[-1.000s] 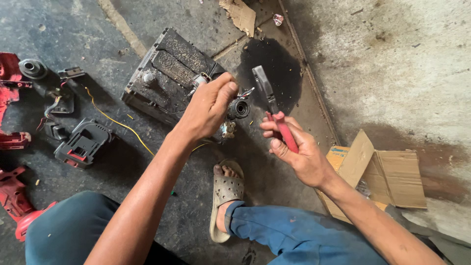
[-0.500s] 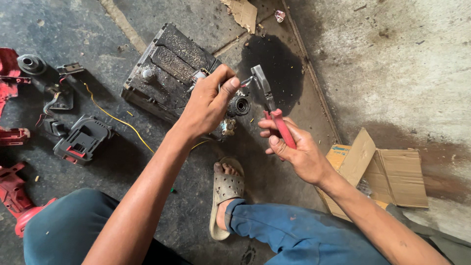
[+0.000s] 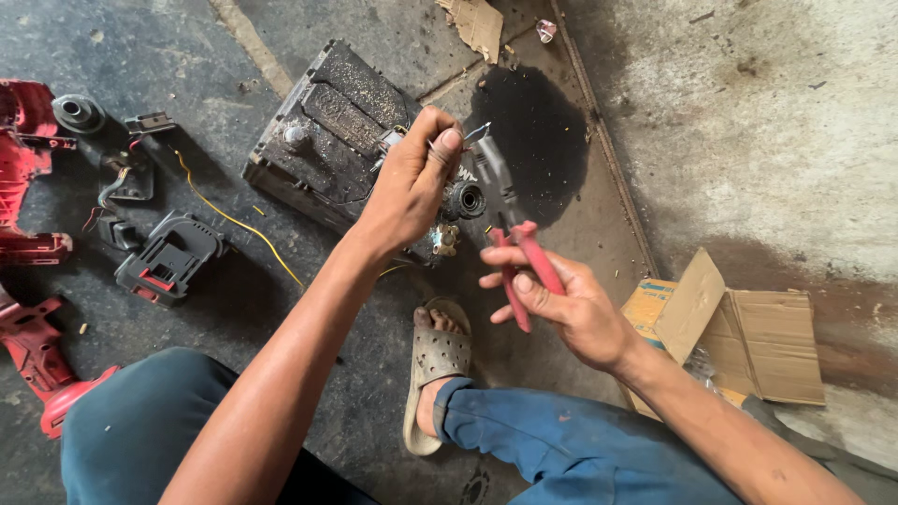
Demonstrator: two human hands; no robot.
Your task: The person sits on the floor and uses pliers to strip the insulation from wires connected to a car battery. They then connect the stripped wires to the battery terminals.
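Note:
My left hand [image 3: 412, 182] grips a small electric motor part [image 3: 447, 220] with a round grey gear end, held just above a dirty dark metal block [image 3: 327, 126] on the floor. Its thumb and forefinger pinch thin wires near the top of the part. My right hand [image 3: 561, 304] holds red-handled pliers [image 3: 510, 238], handles spread, with the metal jaws reaching up to the wires at the left fingertips. The lower half of the motor part is hidden behind my left hand.
A black battery pack [image 3: 168, 257] and a yellow wire [image 3: 234, 220] lie at the left, with red power-tool housings [image 3: 37, 355] and small black parts [image 3: 79, 112] beyond. An open cardboard box [image 3: 739, 327] sits at the right. My sandalled foot [image 3: 435, 360] rests below the hands, by a dark oil stain [image 3: 538, 131].
My right hand has opened the pliers' handles and shifted its grip lower. The left hand has lifted its fingers to pinch the wires at the jaws.

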